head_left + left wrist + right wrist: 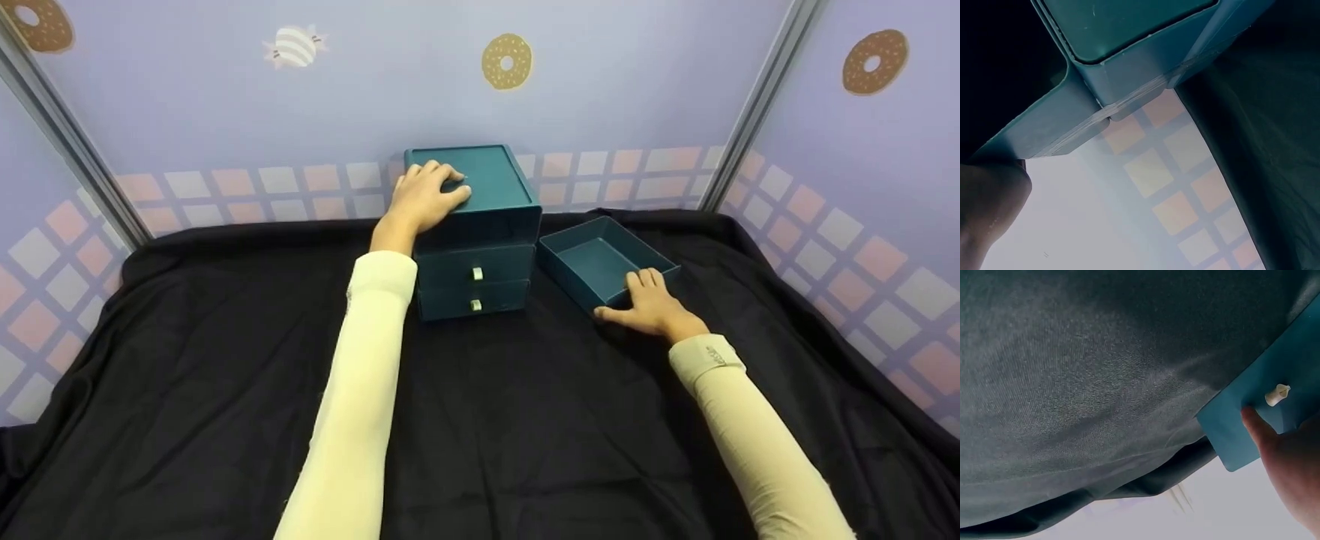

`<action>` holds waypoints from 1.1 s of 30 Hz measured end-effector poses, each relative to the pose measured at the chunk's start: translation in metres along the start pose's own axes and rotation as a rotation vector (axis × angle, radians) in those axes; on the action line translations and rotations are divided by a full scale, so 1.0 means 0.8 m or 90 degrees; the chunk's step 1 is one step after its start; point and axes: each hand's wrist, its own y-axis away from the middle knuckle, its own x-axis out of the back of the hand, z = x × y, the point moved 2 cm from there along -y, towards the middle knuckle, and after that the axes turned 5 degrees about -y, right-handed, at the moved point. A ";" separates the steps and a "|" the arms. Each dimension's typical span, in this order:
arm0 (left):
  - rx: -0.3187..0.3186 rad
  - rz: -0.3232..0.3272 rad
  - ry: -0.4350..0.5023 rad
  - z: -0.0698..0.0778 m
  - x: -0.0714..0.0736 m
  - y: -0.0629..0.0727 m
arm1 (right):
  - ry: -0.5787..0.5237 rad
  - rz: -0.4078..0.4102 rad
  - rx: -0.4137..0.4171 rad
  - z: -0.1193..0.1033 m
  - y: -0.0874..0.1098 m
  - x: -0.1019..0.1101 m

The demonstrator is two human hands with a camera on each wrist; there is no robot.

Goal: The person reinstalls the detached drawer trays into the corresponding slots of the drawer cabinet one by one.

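A dark teal drawer cabinet stands by the back wall, two shut drawers with small pale knobs below a dark, drawerless top opening. My left hand rests on the left part of its top, thumb toward the front edge. To the cabinet's right, a loose teal drawer sits at an angle on the black cloth, its inside bare. My right hand grips its front panel, fingers over the rim and thumb on the outer face. In the right wrist view, that thumb presses beside a pale knob.
Black cloth covers the table, with folds and a raised edge along the back. Lilac wall panels with printed doughnuts and tiles enclose the back and sides, joined by grey metal posts.
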 end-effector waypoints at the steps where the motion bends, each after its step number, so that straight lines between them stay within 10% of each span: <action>1: 0.000 0.000 -0.001 0.000 0.000 0.000 | -0.002 0.004 0.001 0.001 -0.001 -0.001; 33: -0.009 0.018 0.017 -0.001 0.002 0.003 | -0.024 0.058 0.012 0.006 -0.008 -0.010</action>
